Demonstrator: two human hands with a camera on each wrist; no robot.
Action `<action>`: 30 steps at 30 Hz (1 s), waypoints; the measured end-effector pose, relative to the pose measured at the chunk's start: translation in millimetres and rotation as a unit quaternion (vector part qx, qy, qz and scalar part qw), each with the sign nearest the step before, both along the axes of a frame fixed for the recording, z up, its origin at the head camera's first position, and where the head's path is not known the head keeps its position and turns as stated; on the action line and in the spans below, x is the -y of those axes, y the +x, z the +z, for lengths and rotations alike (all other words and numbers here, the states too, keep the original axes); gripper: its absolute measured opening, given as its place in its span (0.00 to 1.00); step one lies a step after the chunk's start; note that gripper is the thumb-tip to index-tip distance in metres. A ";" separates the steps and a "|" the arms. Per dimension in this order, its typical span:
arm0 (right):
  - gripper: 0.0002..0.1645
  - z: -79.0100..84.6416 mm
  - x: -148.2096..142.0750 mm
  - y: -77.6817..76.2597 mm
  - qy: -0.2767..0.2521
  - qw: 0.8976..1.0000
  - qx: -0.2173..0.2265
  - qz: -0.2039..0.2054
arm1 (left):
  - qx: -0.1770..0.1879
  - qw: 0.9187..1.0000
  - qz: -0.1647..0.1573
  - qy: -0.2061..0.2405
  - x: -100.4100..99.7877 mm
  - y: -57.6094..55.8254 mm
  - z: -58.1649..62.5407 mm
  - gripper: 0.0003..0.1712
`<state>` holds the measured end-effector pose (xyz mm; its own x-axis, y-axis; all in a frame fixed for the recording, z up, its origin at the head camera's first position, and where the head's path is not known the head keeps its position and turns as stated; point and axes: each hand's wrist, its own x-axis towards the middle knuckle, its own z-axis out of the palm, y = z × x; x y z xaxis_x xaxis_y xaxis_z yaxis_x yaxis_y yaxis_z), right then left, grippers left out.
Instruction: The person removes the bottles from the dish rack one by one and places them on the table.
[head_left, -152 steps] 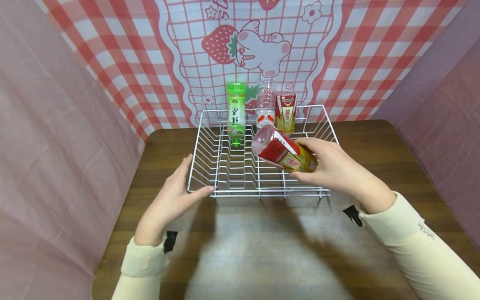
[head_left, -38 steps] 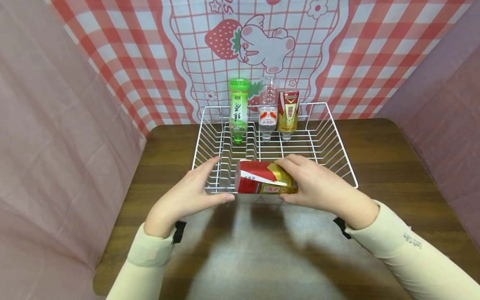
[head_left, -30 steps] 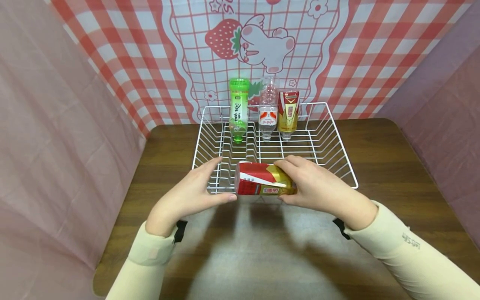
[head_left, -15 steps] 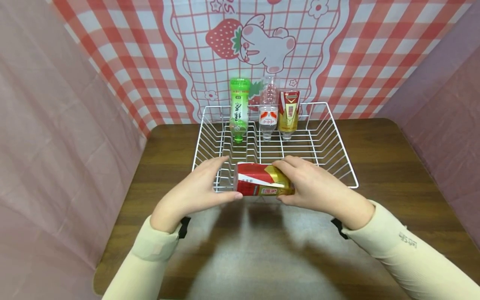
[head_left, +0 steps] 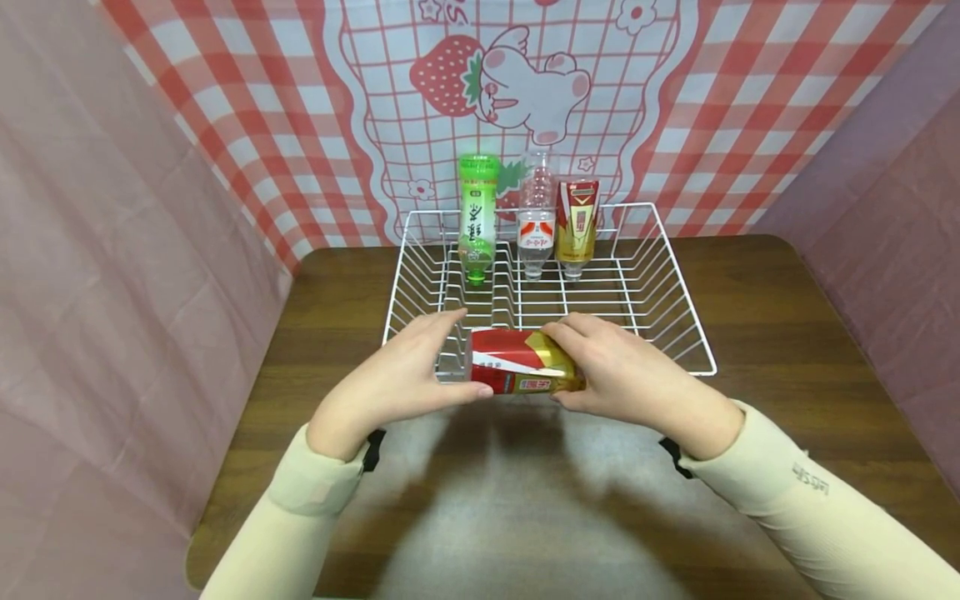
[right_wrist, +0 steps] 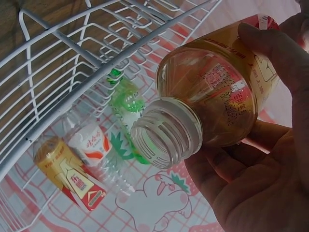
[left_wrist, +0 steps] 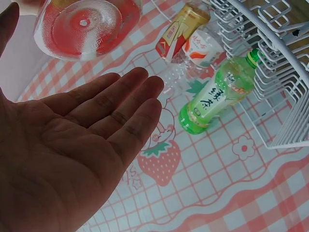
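Observation:
A plastic drink bottle (head_left: 521, 360) with a red and gold label lies on its side in the air at the rack's front rim. My right hand (head_left: 622, 371) grips it around the gold end. In the right wrist view its threaded neck (right_wrist: 166, 133) is uncapped, and the body looks see-through. Close by the bottle's base (left_wrist: 82, 24), my left hand (head_left: 397, 379) is held with fingers straight and thumb apart. The left wrist view shows a gap between those fingers and the base. Both hands hover over the front of the white wire dish rack (head_left: 697, 329).
Along the rack's back stand three upside-down bottles: a green tea bottle (head_left: 477, 221), a clear water bottle (head_left: 536, 217) and a second red and gold bottle (head_left: 577, 225). A strawberry-print cloth (head_left: 420, 133) hangs behind. The rack sits on a wooden table (head_left: 757, 333).
The red and gold bottle has come from tilted over the rack to level at its front rim. My left hand has left the rack's left corner and moved right, close to the bottle's base.

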<state>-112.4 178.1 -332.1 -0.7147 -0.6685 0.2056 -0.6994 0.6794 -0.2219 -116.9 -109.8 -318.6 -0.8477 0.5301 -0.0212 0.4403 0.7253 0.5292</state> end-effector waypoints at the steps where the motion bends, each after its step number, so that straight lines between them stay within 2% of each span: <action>1: 0.43 -0.1 0.5 0.2 -0.001 1.000 -0.002 0.002 | 0.001 1.000 -0.001 0.001 -0.7 0.0 0.2 0.61; 11: 0.43 -2.1 5.4 -0.8 -0.005 1.000 -0.012 0.010 | -0.021 0.999 -0.032 -0.021 -10.6 -2.7 5.6 0.58; 18: 0.42 -3.7 7.2 -0.9 -0.008 1.000 -0.015 0.020 | -0.037 0.997 -0.059 -0.032 -20.4 -4.8 6.8 0.52; 30: 0.42 -6.2 8.0 0.5 -0.002 0.999 -0.024 0.030 | -0.037 0.995 -0.060 -0.069 -29.2 -3.9 4.9 0.44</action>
